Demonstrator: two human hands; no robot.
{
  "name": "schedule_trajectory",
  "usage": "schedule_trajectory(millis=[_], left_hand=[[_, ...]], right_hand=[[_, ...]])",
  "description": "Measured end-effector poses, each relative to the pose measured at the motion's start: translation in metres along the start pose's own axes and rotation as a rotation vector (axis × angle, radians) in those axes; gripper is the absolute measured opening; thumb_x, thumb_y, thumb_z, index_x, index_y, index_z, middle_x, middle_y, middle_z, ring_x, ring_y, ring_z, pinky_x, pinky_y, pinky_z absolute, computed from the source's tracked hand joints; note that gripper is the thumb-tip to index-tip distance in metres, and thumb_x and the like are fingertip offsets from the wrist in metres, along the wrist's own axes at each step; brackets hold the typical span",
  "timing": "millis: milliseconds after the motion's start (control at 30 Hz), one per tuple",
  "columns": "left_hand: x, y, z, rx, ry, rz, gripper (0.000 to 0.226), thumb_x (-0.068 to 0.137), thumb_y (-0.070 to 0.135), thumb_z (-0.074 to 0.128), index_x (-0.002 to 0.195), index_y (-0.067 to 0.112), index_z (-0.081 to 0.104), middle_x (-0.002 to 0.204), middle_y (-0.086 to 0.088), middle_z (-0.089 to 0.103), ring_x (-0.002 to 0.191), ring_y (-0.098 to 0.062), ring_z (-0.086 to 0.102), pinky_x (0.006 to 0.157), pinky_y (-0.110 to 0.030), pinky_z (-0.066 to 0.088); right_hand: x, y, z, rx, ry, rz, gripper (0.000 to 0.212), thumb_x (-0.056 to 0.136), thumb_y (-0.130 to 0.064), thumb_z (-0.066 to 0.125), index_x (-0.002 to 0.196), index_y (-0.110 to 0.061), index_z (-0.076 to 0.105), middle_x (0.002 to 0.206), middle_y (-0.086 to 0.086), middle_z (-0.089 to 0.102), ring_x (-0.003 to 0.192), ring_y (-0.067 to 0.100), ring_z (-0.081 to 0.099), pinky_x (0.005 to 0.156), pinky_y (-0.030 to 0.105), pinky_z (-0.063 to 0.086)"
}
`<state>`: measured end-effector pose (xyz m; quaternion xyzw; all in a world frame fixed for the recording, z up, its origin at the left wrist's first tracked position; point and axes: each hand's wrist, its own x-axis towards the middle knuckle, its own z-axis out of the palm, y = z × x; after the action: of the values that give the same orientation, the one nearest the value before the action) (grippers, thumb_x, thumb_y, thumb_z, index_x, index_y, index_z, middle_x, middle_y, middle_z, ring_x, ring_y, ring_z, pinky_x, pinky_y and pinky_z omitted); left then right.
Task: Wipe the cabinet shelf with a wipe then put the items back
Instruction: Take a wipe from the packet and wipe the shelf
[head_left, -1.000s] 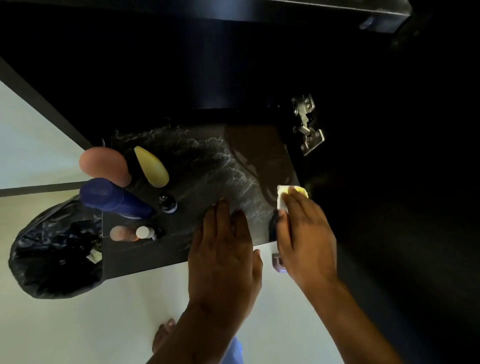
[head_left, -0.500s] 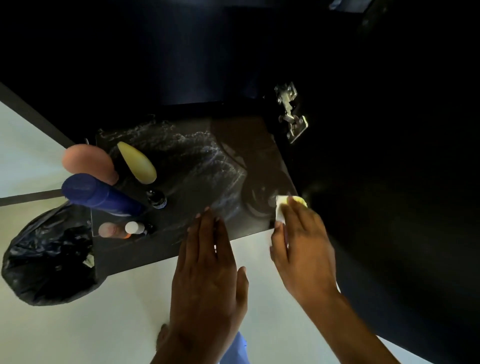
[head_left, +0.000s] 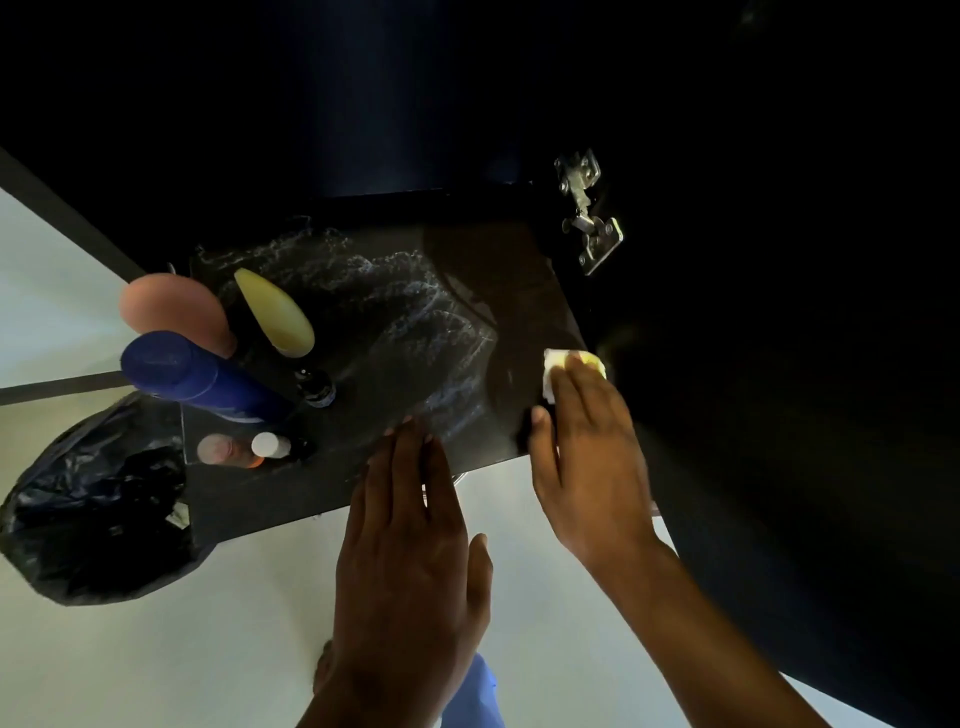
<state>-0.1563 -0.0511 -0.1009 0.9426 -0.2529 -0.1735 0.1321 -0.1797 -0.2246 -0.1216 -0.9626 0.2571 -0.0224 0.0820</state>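
Right hand (head_left: 587, 467) presses wipe (head_left: 570, 359) (left hand (head_left: 410, 551) flat).

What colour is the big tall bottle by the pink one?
The tall plastic bottle is dark blue; head view.

You're looking at a dim scene: the far half and the whole right side fall into near black, with no detail. The pale floor (head_left: 156, 649) on the near left is the brightest area. The dark shelf (head_left: 395, 332) carries a faint sheen, and the hinge (head_left: 587, 208) and wipe (head_left: 555, 358) catch light. The bottles (head_left: 197, 374) at the left look soft and stretched by the wide lens. The left hand (head_left: 410, 561) and right hand (head_left: 587, 467) read dark, with their fingertips slightly blurred.
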Motion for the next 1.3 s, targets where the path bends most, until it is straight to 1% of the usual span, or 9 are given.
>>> schedule_trajectory(millis=[100,267,433,533,733,933,1067,1133,1300], left_hand=[[0.003,0.001,0.000,0.016,-0.017,-0.023,0.102,0.067,0.045,0.088,0.149,-0.002,0.048,0.154,-0.023,0.047,0.139,-0.040,0.051,0.110,-0.047,0.047],[0.003,-0.004,-0.002,0.004,-0.030,0.001,0.098,0.067,0.038,0.089,0.148,-0.002,0.049,0.151,-0.024,0.051,0.135,-0.040,0.054,0.106,-0.048,0.052],[0.008,0.002,-0.005,0.003,-0.035,-0.034,0.099,0.060,0.038,0.091,0.142,-0.003,0.054,0.144,-0.024,0.056,0.129,-0.042,0.058,0.103,-0.050,0.054],[0.016,0.009,-0.011,-0.032,-0.024,-0.082,0.099,0.065,0.044,0.087,0.144,-0.002,0.051,0.143,-0.020,0.057,0.127,-0.038,0.059,0.102,-0.048,0.055],[0.028,0.008,-0.017,-0.085,0.013,-0.071,0.099,0.067,0.042,0.086,0.150,0.004,0.045,0.146,-0.013,0.053,0.135,-0.032,0.052,0.110,-0.045,0.049],[0.030,0.006,-0.013,-0.057,-0.016,-0.084,0.103,0.062,0.045,0.089,0.146,0.001,0.050,0.146,-0.016,0.056,0.131,-0.036,0.057,0.108,-0.046,0.050],[0.032,0.003,-0.014,-0.045,-0.026,-0.084,0.099,0.061,0.045,0.090,0.143,0.002,0.055,0.143,-0.015,0.059,0.128,-0.035,0.061,0.105,-0.044,0.052],[0.032,0.003,-0.013,-0.048,-0.023,-0.085,0.097,0.061,0.045,0.089,0.142,0.002,0.056,0.142,-0.015,0.060,0.127,-0.034,0.062,0.104,-0.044,0.053],[0.034,0.000,-0.012,-0.081,-0.001,-0.088,0.088,0.061,0.038,0.088,0.137,0.004,0.061,0.137,-0.014,0.062,0.123,-0.032,0.062,0.104,-0.042,0.050]], right_hand=[[0.028,-0.018,0.005,0.113,-0.065,-0.055,0.058,0.105,-0.043,0.029,0.151,-0.011,0.046,0.159,0.007,0.042,0.150,0.022,0.033,0.125,0.037,0.024],[0.002,-0.017,-0.004,0.277,-0.109,-0.288,0.042,0.103,-0.035,0.044,0.137,-0.018,0.063,0.145,-0.002,0.059,0.135,0.016,0.053,0.111,0.037,0.047],[0.036,-0.013,-0.005,0.129,-0.013,-0.169,0.046,0.100,-0.030,0.042,0.138,-0.010,0.061,0.143,0.008,0.059,0.133,0.024,0.053,0.114,0.038,0.042],[0.083,-0.036,0.000,0.095,-0.039,-0.181,0.057,0.093,-0.031,0.035,0.141,-0.008,0.057,0.148,0.011,0.054,0.135,0.027,0.047,0.115,0.037,0.037],[0.066,-0.046,-0.008,0.273,-0.142,-0.461,0.051,0.087,-0.020,0.041,0.129,-0.008,0.068,0.133,0.007,0.065,0.121,0.024,0.058,0.108,0.032,0.047],[0.068,-0.030,0.000,0.141,0.002,-0.110,0.043,0.091,-0.011,0.060,0.134,-0.005,0.063,0.133,0.013,0.066,0.123,0.033,0.060,0.106,0.042,0.048],[0.128,-0.065,0.008,0.143,0.003,-0.210,0.049,0.092,-0.009,0.056,0.141,-0.007,0.057,0.148,0.011,0.054,0.136,0.028,0.047,0.116,0.038,0.039],[0.140,-0.077,0.010,0.155,-0.030,-0.272,0.049,0.091,-0.006,0.053,0.140,-0.008,0.059,0.148,0.010,0.055,0.134,0.027,0.049,0.116,0.033,0.036],[0.073,-0.055,-0.004,0.261,-0.112,-0.432,0.049,0.087,-0.016,0.043,0.127,-0.011,0.071,0.132,0.004,0.068,0.120,0.024,0.064,0.107,0.032,0.049]])
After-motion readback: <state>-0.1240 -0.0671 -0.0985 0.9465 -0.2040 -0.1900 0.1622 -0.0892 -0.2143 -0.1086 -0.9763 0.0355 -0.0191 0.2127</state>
